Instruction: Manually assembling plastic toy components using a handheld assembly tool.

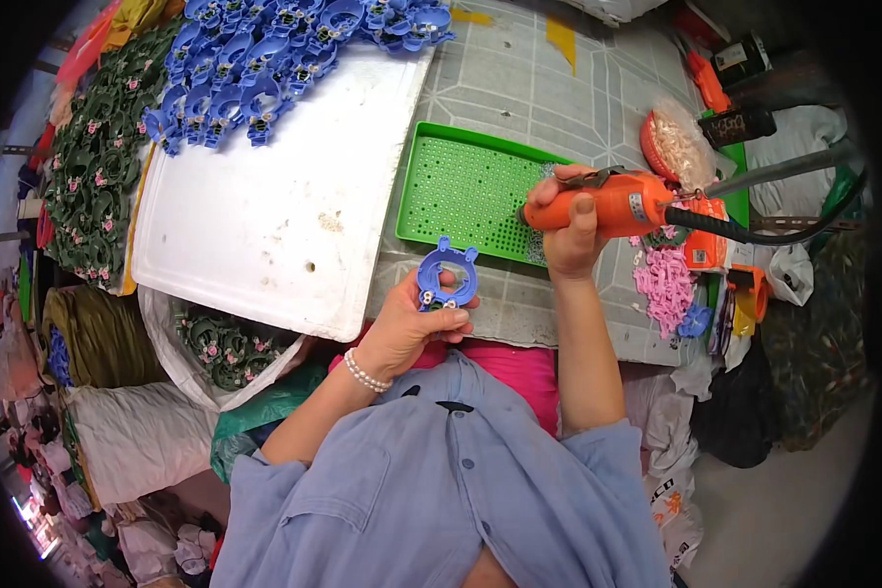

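Note:
My left hand (402, 323) is closed on a blue plastic ring-shaped part (427, 276) with two small ear-like tabs at its top. Small pale and dark pieces sit at the ring's lower edge, by my fingertips. An orange electric screwdriver (617, 204) is in my right hand (572, 245), fingers wrapped around its body. The driver lies nearly level, its dark nose pointing left over the right part of a green perforated tray (461, 186). Small silvery pieces, likely screws, lie in that end of the tray, partly hidden by my right hand.
Many blue ring parts (265, 69) are heaped on a white board (255, 225). Dark green parts with pink bits (103, 176) lie farther left. Pink pieces (666, 284) and a red basket with a plastic bag (661, 147) stand right. A black cable (745, 235) runs from the driver.

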### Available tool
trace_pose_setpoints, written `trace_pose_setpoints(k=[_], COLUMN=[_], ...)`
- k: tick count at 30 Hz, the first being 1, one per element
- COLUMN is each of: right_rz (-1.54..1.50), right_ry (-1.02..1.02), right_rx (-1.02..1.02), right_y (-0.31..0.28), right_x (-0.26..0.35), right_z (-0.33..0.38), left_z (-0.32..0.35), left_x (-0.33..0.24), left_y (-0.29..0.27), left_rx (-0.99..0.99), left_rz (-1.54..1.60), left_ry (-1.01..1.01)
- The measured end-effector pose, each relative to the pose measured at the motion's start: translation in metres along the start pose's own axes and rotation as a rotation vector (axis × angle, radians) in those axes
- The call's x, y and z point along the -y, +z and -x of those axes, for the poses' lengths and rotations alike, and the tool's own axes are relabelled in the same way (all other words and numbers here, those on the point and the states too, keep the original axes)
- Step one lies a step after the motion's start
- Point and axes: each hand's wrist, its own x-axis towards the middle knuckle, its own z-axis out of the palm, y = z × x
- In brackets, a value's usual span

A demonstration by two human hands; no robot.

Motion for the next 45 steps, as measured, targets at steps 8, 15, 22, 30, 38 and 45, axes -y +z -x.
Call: trace_pose_setpoints(k=[8,15,22,30,38,45], right_rz=[0.015,0.029,0.11,0.037,-0.073,-0.136], right_ry=[-0.003,-0.017,0.03,-0.049,-0.029,-0.035], right_rx=[-0.007,-0.003,-0.006,0.007,0.139,0.306], right_y=[0.0,0.0,0.0,0.004,0.022,0.035], right_x=[-0.004,-0.007,-0.004,0.002,0.041,0.068], right_z=[-0.001,-0.002,-0.002,-0.001,0.014,0.054], left_z=[-0.003,-0.004,-0.005,-0.006,-0.007,-0.008], left_x=[-0.001,0.002,0.002,0.005,0.005,0.01], left_y=[-0.002,-0.003,-0.002,0.0,0.005,0.009], left_rx=[0.111,0.084,0.098,0.115,0.063,0.016], left_rz=[0.051,-0.02,-0.012,0.006,-0.019,0.025], left_ry=[0.046,0.047,0.034,0.034,0.056,0.116])
